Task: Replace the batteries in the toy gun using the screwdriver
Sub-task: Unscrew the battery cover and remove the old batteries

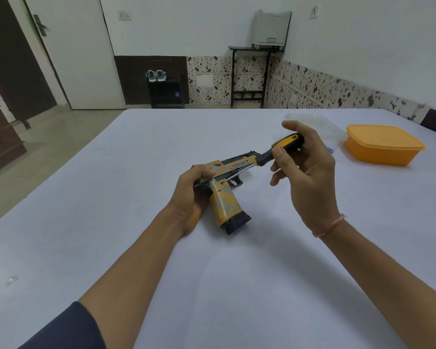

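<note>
As right grip (pixel 310 177) pinches screwdriver (pixel 275 150) — raised, upright

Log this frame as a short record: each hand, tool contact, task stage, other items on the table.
left hand: grips the toy gun at its rear
right hand: holds the screwdriver by its handle
tool contact: tip set at a screw on the gun's side, above the grip
stage: screw being worked; loosening or tightening cannot be told; no batteries in view
other items: orange box with lid on, clear plastic container behind it, far right of the table
</note>
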